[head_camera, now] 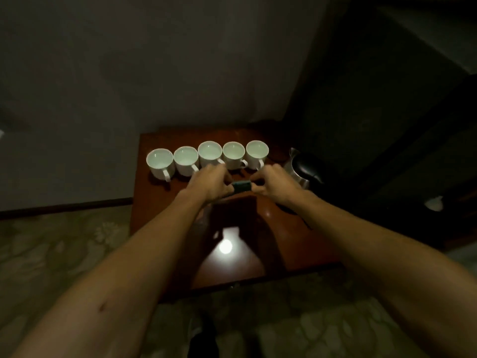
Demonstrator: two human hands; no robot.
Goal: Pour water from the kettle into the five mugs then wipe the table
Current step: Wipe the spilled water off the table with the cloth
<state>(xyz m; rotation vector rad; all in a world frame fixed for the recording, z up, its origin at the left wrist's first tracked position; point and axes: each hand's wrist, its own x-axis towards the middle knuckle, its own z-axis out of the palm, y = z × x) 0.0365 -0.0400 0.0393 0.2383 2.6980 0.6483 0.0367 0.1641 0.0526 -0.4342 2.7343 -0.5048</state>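
Five white mugs (207,160) in a row along the far edge of the table (154,208), handles turned toward the near side, rims touching or nearly so. Pale fill visible inside each; level hard to judge in the dim light. Kettle (302,169) just right of the mug row, steel body, dark lid, upright on the table.

Just in front of the mugs, a small folded green cloth (241,186) held between both hands above the table. Left hand (209,183) at the cloth's left end, fingers curled round it, knuckles close to the third mug's handle. Right hand (273,183) at the cloth's right end, thumb and fingers pinching it. Hands near each other, parted only by the cloth. Whether the cloth touches the tabletop: cannot tell.

Nearer than the mugs, a bright round glare (225,246) on the polished wood, between the two forearms. Patterned floor (51,244) left of and below the table; plain wall (154,73) behind the mugs.
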